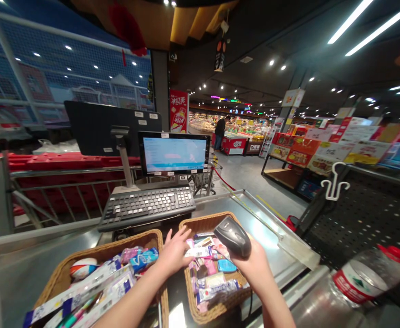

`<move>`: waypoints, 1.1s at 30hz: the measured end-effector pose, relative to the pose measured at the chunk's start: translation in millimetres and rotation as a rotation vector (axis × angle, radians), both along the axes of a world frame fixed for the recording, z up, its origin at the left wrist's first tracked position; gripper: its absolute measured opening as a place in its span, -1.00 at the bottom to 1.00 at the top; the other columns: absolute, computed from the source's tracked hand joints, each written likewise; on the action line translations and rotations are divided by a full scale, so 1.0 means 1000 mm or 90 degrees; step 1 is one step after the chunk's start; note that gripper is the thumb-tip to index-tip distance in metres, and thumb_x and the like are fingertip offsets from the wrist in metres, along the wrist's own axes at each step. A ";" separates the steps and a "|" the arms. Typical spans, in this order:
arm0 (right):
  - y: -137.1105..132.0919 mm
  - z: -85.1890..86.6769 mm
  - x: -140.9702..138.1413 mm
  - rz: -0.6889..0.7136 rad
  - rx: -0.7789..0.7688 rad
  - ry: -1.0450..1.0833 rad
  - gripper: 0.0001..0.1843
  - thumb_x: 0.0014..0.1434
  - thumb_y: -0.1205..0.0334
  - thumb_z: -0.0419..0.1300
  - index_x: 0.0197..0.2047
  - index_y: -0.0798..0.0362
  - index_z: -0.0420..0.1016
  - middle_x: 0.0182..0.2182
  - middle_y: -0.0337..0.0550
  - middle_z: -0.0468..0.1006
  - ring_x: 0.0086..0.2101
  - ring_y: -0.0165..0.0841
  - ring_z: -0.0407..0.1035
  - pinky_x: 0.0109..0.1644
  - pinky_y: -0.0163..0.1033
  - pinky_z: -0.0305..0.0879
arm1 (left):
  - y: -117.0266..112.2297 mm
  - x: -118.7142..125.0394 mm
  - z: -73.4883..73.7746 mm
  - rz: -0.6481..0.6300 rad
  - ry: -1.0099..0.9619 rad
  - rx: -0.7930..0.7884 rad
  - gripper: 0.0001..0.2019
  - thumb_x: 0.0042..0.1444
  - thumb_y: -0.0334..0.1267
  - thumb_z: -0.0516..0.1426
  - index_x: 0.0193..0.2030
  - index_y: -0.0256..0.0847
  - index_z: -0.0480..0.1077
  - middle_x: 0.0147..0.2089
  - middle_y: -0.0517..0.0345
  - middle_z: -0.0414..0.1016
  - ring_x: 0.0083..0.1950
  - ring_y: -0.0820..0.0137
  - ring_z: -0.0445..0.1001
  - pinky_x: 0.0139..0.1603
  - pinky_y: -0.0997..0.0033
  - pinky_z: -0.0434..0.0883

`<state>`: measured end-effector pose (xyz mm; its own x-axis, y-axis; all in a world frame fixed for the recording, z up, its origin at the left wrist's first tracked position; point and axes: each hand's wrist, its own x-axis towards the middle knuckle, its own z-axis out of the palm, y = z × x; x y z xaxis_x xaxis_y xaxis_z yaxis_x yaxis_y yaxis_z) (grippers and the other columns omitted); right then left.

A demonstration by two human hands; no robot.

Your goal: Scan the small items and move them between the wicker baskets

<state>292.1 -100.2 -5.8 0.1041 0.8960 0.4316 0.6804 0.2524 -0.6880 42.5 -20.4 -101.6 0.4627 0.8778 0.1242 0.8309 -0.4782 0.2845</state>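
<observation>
My right hand grips a dark handheld barcode scanner, its head pointing down at the right wicker basket. My left hand reaches into that basket and pinches a small white packaged item among several colourful packets. A second wicker basket at the left holds more wrapped goods.
A keyboard and a lit checkout screen stand behind the baskets on the steel counter. A large water bottle with a red cap lies at the right. Shop shelves and a distant person fill the background.
</observation>
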 end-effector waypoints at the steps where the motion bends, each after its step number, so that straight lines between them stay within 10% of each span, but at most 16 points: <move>1: 0.000 0.000 0.000 -0.003 0.003 0.003 -0.64 -0.08 0.19 0.23 -0.16 0.09 0.55 -0.26 0.00 0.63 -0.26 -0.17 0.53 -0.13 -0.13 0.45 | 0.000 0.001 -0.001 -0.013 0.002 0.015 -0.86 0.01 -0.08 0.25 -0.38 -0.05 0.58 0.38 0.08 0.25 0.45 0.06 0.05 0.37 -0.36 -0.19; 10: 0.001 0.001 -0.005 0.020 -0.027 0.034 -0.60 -0.10 0.21 0.28 -0.12 0.09 0.53 -0.21 -0.02 0.63 -0.20 -0.14 0.53 -0.09 -0.09 0.45 | 0.003 -0.019 0.030 -0.089 -0.012 0.205 -0.87 0.10 -0.18 0.20 -0.40 -0.11 0.54 0.32 0.07 0.34 0.40 0.07 0.16 0.40 -0.35 -0.33; 25: 0.001 0.023 -0.062 0.142 0.002 -0.013 -0.71 -0.17 0.43 0.15 -0.33 0.04 0.57 -0.29 -0.06 0.64 -0.20 -0.12 0.51 -0.05 -0.09 0.42 | -0.003 -0.095 0.118 -0.003 0.055 0.397 -0.83 0.15 -0.18 0.16 -0.40 -0.16 0.50 0.29 -0.01 0.38 0.37 0.05 0.23 0.39 -0.36 -0.28; 33: -0.004 0.024 -0.095 0.196 0.024 -0.023 -0.60 -0.16 0.42 0.13 -0.19 0.08 0.57 -0.18 0.00 0.64 -0.14 -0.10 0.50 -0.04 -0.11 0.40 | -0.022 -0.131 0.138 0.045 0.089 0.429 -0.84 0.16 -0.18 0.16 -0.35 -0.17 0.50 0.32 -0.02 0.33 0.39 0.07 0.20 0.40 -0.32 -0.30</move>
